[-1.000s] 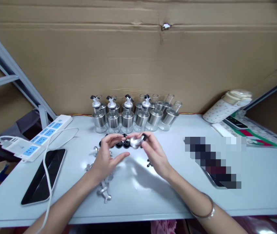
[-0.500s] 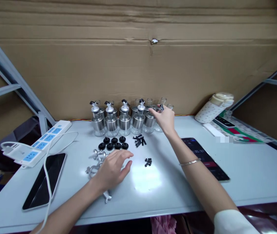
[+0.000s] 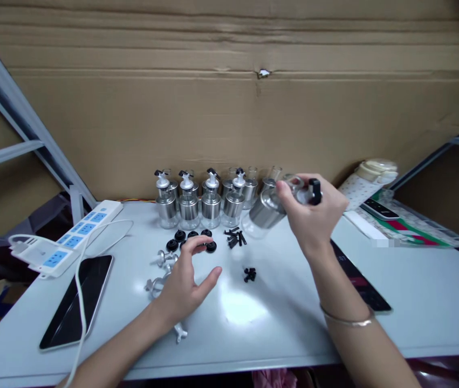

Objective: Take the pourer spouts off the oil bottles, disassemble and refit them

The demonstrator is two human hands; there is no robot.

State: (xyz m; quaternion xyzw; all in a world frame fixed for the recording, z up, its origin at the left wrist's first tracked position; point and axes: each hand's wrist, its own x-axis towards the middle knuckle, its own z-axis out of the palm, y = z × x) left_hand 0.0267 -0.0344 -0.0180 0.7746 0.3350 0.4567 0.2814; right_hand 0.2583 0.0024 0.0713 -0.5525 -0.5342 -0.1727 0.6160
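Note:
My right hand (image 3: pixel 314 210) grips a glass bottle (image 3: pixel 267 209) with a steel band by its neck and black-tipped spout. The bottle tilts, its base towards the lower left. My left hand (image 3: pixel 186 280) is open and holds nothing, thumb and fingers apart, over silvery metal parts (image 3: pixel 156 286). Just beyond its fingertips lie round black caps (image 3: pixel 179 235). Small black levers (image 3: pixel 236 237) and a little pile of black pieces (image 3: pixel 249 274) sit to its right. Several similar bottles (image 3: pixel 211 207) stand in rows at the back, some topped with spouts.
On the left are a white power strip (image 3: pixel 79 234) with a cable and a black tray-like object (image 3: pixel 76 302). A phone (image 3: pixel 358 283) lies under my right forearm. A dotted flask (image 3: pixel 364 183) leans at the back right, near a white strip (image 3: pixel 364 226).
My right hand has moved right and nearer with the bottle, which has left the front row and now tilts. The fingers and thumb of my left hand have spread wider.

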